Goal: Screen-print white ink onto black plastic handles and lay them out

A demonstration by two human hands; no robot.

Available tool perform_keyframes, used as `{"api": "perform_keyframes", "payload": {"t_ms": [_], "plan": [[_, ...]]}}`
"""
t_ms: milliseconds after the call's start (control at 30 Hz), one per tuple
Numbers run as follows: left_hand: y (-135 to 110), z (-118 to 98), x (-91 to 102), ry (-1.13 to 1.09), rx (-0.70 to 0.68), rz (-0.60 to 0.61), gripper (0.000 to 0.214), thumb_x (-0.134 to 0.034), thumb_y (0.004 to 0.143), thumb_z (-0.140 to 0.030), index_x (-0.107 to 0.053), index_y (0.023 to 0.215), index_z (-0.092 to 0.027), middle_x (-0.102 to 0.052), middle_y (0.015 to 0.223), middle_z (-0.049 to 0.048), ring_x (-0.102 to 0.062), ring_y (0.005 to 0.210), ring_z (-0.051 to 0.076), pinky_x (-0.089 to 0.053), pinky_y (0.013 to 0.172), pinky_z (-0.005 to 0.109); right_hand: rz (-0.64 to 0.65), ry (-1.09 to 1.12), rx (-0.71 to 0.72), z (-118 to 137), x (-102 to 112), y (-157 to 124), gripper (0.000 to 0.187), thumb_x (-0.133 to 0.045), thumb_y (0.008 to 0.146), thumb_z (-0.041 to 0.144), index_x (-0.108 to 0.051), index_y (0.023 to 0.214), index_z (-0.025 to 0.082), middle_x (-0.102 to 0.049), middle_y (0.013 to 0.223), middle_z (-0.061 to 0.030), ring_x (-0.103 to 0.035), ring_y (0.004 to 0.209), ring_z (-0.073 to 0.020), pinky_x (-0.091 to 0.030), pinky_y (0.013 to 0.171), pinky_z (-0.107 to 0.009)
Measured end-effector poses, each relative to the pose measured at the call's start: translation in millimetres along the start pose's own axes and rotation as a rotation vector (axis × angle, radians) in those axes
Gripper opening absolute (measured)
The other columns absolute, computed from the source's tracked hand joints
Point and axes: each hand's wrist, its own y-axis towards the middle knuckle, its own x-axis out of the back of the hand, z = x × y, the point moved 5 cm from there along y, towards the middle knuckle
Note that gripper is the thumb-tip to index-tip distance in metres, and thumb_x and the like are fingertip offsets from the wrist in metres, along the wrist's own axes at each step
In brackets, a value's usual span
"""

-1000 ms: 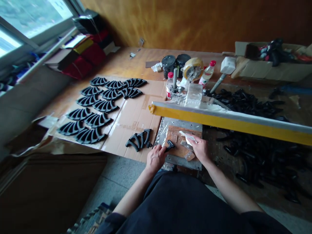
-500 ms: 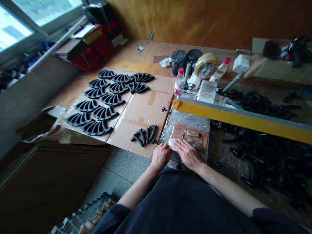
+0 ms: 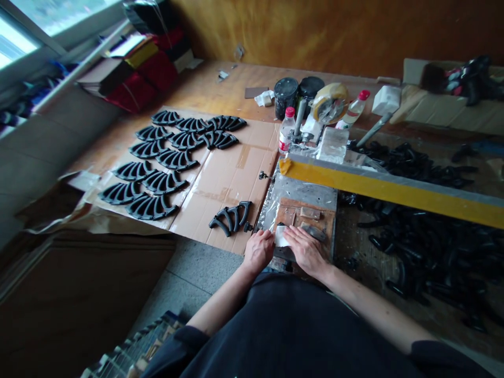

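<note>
So the left hand (image 3: 259, 251) is curling into a fist, and it's gripping a black piece (image 3: 281, 224) that's mostly hiding, with just a dark bit peeking out past the top edge of a white cloth (image 3: 281, 236). The right hand (image 3: 306, 249) is lying over that cloth with its fingers out straight and close together; its thumb is hiding, so I can't tell if it's pinching anything. Both hands are working right beside each other, over the near left part of a brown board (image 3: 287, 209) that's sitting on a metal plate (image 3: 309, 190).

Just left of them, a small group of curved black parts (image 3: 233, 216) is lying on the cardboard (image 3: 212, 181), with bigger fan-shaped sets (image 3: 164, 179) spreading out farther left. A yellow beam (image 3: 378, 186) is running across past the plate, and a messy heap of black parts (image 3: 429, 262) is covering the tabletop (image 3: 356, 283) on the right. Behind the beam, a red-capped bottle (image 3: 287, 131) is standing near a tape roll (image 3: 329, 103) and two dark tubs (image 3: 286, 97).
</note>
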Motion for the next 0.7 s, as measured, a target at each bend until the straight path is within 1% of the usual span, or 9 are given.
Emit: {"api": "perform_keyframes", "payload": {"t_ms": [133,200,333,400,500,533,600,633,700], "plan": [[0.0,0.9,-1.6,-0.015,-0.011,-0.028,0.027,-0.047,0.093,-0.033,-0.067,0.082,-0.018,-0.060,0.085,0.0075,-0.053,0.080,0.019,-0.042,0.073,0.032,-0.016,-0.001,-0.024,-1.1,-4.0,11.7,0.047,-0.034,0.092,0.011,-0.054,0.135,0.015,-0.051,0.139,-0.0109,-0.045,0.132,-0.0236,-0.035,0.112,-0.044],[-0.1,0.3,-1.6,-0.010,-0.009,-0.026,0.027,-0.046,0.093,-0.031,-0.067,0.082,-0.018,-0.060,0.084,0.0070,-0.052,0.079,0.019,-0.042,0.073,0.032,-0.017,0.013,-0.030,-0.3,-4.5,9.6,0.048,-0.035,0.091,0.010,-0.054,0.135,0.015,-0.050,0.140,-0.0105,-0.044,0.132,-0.0229,-0.034,0.113,-0.043],[-0.9,-1.3,2.0,0.008,0.001,-0.031,0.025,-0.043,0.094,-0.027,-0.065,0.103,-0.021,-0.062,0.088,0.0057,-0.053,0.081,0.019,-0.042,0.074,0.031,0.008,0.162,-0.039,5.1,11.9,-14.1,0.041,-0.039,0.092,0.015,-0.063,0.125,0.018,-0.059,0.132,-0.0094,-0.048,0.129,-0.0239,-0.036,0.111,-0.044],[-1.7,-1.3,4.3,0.012,0.008,-0.045,0.029,-0.043,0.095,-0.033,-0.062,0.114,-0.022,-0.062,0.090,0.0053,-0.053,0.084,0.019,-0.042,0.075,0.030,0.005,0.320,-0.127,-1.0,25.8,-27.1,0.035,-0.041,0.093,0.022,-0.067,0.118,0.021,-0.065,0.123,-0.0072,-0.055,0.122,-0.0237,-0.042,0.106,-0.042],[-2.9,-1.0,4.6,0.026,0.025,-0.041,0.032,-0.045,0.094,-0.036,-0.061,0.118,-0.022,-0.062,0.089,0.0049,-0.054,0.085,0.018,-0.042,0.075,0.029,-0.068,0.651,-0.459,-38.3,41.7,-47.2,0.034,-0.046,0.093,0.040,-0.070,0.107,0.021,-0.073,0.098,-0.0058,-0.069,0.090,-0.0230,-0.055,0.080,-0.036],[-3.4,-0.9,4.5,0.032,0.031,-0.047,0.032,-0.046,0.094,-0.036,-0.062,0.118,-0.022,-0.062,0.089,0.0050,-0.055,0.085,0.018,-0.043,0.075,0.029,-0.139,0.769,-0.596,-57.5,45.9,-55.4,0.038,-0.050,0.090,0.047,-0.070,0.103,0.018,-0.074,0.089,-0.0062,-0.069,0.079,-0.0230,-0.056,0.071,-0.035],[-4.3,-1.2,4.4,0.044,0.033,-0.070,0.033,-0.045,0.094,-0.037,-0.062,0.119,-0.022,-0.063,0.088,0.0051,-0.056,0.085,0.019,-0.044,0.075,0.029,-0.372,0.948,-0.828,-101.0,57.2,-73.9,0.047,-0.059,0.079,0.058,-0.070,0.095,0.015,-0.072,0.077,-0.0068,-0.068,0.068,-0.0240,-0.055,0.059,-0.035],[-4.6,-1.4,4.5,0.050,0.027,-0.087,0.033,-0.045,0.094,-0.036,-0.063,0.119,-0.022,-0.063,0.088,0.0052,-0.057,0.085,0.019,-0.044,0.075,0.029,-0.508,0.977,-0.882,-122.8,65.9,-82.1,0.049,-0.063,0.074,0.061,-0.069,0.092,0.016,-0.072,0.076,-0.0070,-0.067,0.067,-0.0248,-0.055,0.057,-0.036],[-4.6,-1.7,4.3,0.064,0.006,-0.123,0.034,-0.045,0.095,-0.035,-0.063,0.120,-0.022,-0.064,0.087,0.0052,-0.058,0.085,0.019,-0.046,0.076,0.029,-0.708,0.912,-0.872,-163.1,89.1,-91.2,0.047,-0.065,0.071,0.061,-0.068,0.091,0.018,-0.072,0.078,-0.0067,-0.067,0.072,-0.0254,-0.056,0.061,-0.038]]}}
